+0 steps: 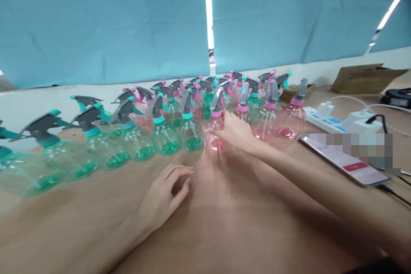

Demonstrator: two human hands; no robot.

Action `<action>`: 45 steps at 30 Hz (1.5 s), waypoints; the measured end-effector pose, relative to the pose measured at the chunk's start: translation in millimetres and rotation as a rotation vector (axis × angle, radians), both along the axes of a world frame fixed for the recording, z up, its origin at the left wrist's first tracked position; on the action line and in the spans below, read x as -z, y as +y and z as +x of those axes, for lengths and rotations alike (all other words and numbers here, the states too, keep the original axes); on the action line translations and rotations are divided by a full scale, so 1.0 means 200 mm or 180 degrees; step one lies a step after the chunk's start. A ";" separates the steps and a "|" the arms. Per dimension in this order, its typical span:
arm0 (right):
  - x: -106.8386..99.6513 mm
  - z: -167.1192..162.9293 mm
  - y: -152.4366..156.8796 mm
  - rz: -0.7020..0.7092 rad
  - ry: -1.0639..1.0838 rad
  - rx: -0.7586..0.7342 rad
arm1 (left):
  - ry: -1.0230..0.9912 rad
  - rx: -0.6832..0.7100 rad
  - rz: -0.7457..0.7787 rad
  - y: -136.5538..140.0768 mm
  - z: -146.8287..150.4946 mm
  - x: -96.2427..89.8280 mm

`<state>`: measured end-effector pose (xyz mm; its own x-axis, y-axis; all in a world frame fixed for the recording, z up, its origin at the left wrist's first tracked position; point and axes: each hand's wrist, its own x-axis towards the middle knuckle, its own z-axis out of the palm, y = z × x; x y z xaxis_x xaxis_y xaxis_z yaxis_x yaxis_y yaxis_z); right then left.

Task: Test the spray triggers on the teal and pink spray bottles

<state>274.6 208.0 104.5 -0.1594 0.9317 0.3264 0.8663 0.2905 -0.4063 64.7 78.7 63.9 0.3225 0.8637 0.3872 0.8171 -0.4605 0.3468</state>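
My right hand (236,130) is closed around the body of a pink spray bottle (216,143) with a grey trigger head and pink collar. The bottle stands upright on the table in the front row. My left hand (167,192) rests just above or on the table, fingers loosely curved and apart, holding nothing. Closest to it is a green spray bottle (166,137), beside another green spray bottle (192,132). To the right of my right hand stand more pink spray bottles, among them a large one (290,122) at the row's end.
Several green and pink bottles fill the rows behind and to the left. On the right lie a phone (346,160) with a lit screen and a white power strip (324,120) with plugs and cables. An open cardboard box (362,79) sits farther back, before a blue curtain (128,21).
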 end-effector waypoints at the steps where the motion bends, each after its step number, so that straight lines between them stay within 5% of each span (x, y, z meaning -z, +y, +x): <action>1: -0.01 0.01 -0.02 -0.0002 -0.0028 0.0002 | -0.0066 -0.0088 -0.0061 0.00 0.02 -0.01; 7: 0.02 0.07 -0.17 0.0036 -0.0087 -0.0285 | -0.0963 -0.0478 -0.0605 0.04 0.18 -0.11; 18: 0.13 0.16 -0.47 0.0976 0.0232 -0.0921 | -0.1815 0.0119 -0.0304 0.17 0.51 -0.30; 24: 0.17 0.18 -0.53 0.1016 0.0633 -0.1228 | -0.2076 0.0335 -0.0500 0.18 0.57 -0.30; 32: 0.25 0.34 -0.50 0.0339 0.0704 -0.1966 | -0.2221 0.0386 -0.0512 0.18 0.57 -0.31; 39: 0.35 0.58 -0.34 -0.0009 -0.0081 -0.1837 | -0.1991 0.0452 -0.0585 0.19 0.57 -0.31; 45: 0.36 0.54 -0.27 -0.0029 -0.0412 -0.2021 | -0.1896 0.0344 -0.0597 0.20 0.59 -0.32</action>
<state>383.1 154.2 32.2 -0.7178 0.6458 0.2602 0.5691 0.7595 -0.3150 181.9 118.0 128.0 0.1874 0.9089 0.3725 0.4114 -0.4169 0.8105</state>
